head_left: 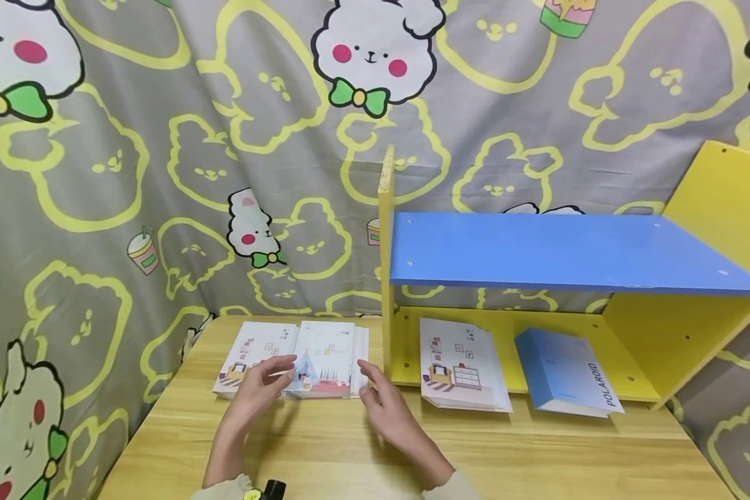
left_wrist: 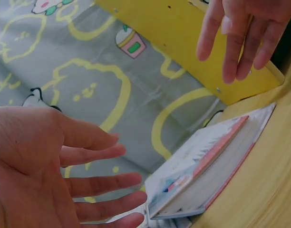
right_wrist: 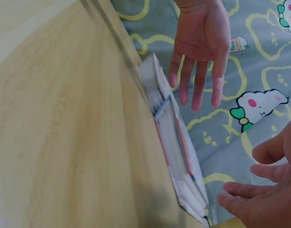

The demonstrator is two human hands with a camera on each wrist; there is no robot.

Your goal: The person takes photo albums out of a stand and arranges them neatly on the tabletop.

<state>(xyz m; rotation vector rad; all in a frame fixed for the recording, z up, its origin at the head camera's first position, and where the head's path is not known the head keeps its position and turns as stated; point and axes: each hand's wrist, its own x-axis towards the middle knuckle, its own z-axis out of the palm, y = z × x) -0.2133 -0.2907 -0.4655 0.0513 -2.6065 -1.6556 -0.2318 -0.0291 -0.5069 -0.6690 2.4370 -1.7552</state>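
L hand [head_left: 261, 386] and R hand [head_left: 392, 415], nearest to cam, have their fingers well opened, w/ nothing held. Btwn them, on the table [head_left: 312, 455], lies the tent-picture book [head_left: 326, 354], next to another white bk [head_left: 259, 344] and L of the yellow-blue shelf [head_left: 556, 250].

White tent book [head_left: 328, 357] lying closed on the table [head_left: 312, 451]
Blue tent and pink strip on its cover; just to its left lies another white book [head_left: 259, 348], furniture drawn on the front
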